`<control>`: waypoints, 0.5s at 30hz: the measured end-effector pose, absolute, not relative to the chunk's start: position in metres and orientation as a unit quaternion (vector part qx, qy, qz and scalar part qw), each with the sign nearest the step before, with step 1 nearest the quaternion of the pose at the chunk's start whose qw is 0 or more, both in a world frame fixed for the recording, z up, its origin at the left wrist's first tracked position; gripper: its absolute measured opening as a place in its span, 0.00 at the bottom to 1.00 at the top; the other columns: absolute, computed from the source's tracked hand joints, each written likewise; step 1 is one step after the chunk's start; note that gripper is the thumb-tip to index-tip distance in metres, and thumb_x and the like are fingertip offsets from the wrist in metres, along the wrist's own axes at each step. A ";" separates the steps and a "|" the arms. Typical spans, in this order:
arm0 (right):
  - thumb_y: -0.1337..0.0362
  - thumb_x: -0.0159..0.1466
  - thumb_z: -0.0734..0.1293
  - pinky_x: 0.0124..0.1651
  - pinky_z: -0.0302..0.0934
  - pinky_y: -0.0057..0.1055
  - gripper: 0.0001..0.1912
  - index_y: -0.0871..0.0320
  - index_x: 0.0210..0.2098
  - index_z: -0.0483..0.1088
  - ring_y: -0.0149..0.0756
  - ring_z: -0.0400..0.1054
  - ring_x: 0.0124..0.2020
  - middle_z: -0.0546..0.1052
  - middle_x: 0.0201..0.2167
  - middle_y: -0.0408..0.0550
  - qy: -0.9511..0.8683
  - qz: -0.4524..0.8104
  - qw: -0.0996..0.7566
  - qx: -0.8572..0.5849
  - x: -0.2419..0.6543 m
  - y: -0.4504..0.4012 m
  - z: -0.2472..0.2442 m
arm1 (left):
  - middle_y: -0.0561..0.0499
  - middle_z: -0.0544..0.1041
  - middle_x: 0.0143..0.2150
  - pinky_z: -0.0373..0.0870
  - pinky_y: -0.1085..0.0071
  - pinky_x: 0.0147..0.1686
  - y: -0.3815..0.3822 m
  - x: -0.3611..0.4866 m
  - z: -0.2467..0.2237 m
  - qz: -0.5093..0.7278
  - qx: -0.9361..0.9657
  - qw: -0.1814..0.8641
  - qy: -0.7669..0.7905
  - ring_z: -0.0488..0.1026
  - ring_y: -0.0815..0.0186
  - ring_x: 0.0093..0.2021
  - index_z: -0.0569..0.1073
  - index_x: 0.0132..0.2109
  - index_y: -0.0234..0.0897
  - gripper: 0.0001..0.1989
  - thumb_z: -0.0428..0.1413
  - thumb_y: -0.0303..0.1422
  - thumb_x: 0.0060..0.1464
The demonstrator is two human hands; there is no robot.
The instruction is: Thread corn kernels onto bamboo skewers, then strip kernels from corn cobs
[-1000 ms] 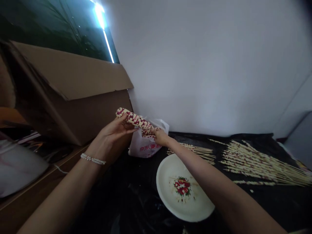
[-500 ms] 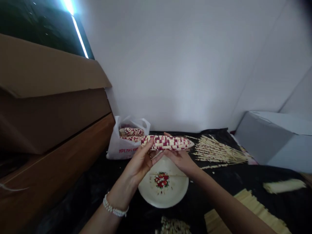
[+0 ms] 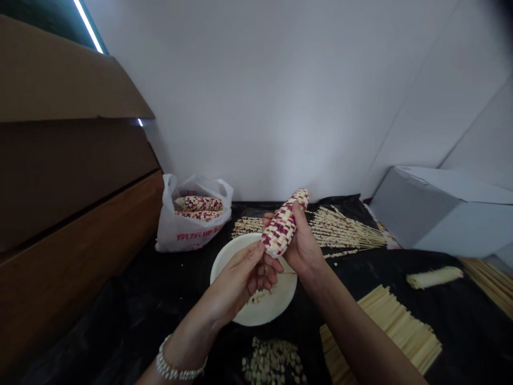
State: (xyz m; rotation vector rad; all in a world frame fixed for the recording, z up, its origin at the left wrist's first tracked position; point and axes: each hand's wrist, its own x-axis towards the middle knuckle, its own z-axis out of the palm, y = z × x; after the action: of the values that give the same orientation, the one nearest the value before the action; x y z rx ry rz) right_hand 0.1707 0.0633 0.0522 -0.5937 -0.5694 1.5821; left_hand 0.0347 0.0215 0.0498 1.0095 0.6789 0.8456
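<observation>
A speckled purple-and-cream ear of corn (image 3: 282, 227) slants upward over a white bowl (image 3: 224, 267). My right hand (image 3: 305, 247) is wrapped round its right side, the thumb lying along the kernels. At the lower end, my left hand (image 3: 242, 275) pinches the cob with its thumb and fingertips, the other fingers curled beneath. A thin stick and some loose kernels (image 3: 256, 297) lie inside the bowl, partly hidden by my hands. Beyond them, sticks threaded with kernels (image 3: 344, 230) are fanned out on the black sheet.
A white plastic bag (image 3: 192, 235) with more ears stands at the back left. Loose kernels (image 3: 274, 363) are piled in front of the bowl. Flat bundled sticks (image 3: 401, 326) and a pale stripped cob (image 3: 435, 277) lie right. Boxes flank both sides, a cardboard box (image 3: 72, 85) and a white one (image 3: 425, 208).
The ear of corn has turned from level to slanting, its left end now lower and nearer me. My right hand has moved round its side. The view has shifted slightly right and down.
</observation>
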 end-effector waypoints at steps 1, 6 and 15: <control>0.41 0.55 0.68 0.32 0.69 0.35 0.23 0.56 0.32 0.71 0.41 0.74 0.31 0.78 0.25 0.48 -0.244 0.695 0.627 -0.253 0.171 0.063 0.049 | 0.47 0.73 0.29 0.61 0.75 0.27 0.021 0.035 0.051 0.379 0.457 0.742 0.310 0.66 0.72 0.26 0.72 0.35 0.31 0.19 0.50 0.44 0.62; 0.41 0.56 0.68 0.28 0.66 0.32 0.23 0.56 0.32 0.71 0.36 0.71 0.25 0.78 0.25 0.47 -0.238 0.705 0.623 -0.242 0.174 0.064 0.040 | 0.46 0.75 0.34 0.62 0.75 0.27 0.017 0.036 0.054 0.371 0.437 0.760 0.307 0.69 0.70 0.29 0.70 0.38 0.32 0.13 0.52 0.40 0.61; 0.45 0.57 0.68 0.23 0.65 0.27 0.20 0.55 0.35 0.68 0.32 0.70 0.24 0.77 0.26 0.44 -0.251 0.671 0.647 -0.261 0.173 0.058 0.044 | 0.44 0.75 0.36 0.63 0.74 0.25 0.016 0.040 0.044 0.352 0.419 0.788 0.282 0.70 0.68 0.29 0.68 0.43 0.34 0.10 0.51 0.36 0.59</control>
State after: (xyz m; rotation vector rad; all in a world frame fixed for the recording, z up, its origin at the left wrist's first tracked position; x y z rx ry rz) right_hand 0.1725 0.0579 0.0439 -0.5939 -0.5717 1.5265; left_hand 0.0402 0.0163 0.0436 0.9033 0.6072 0.7585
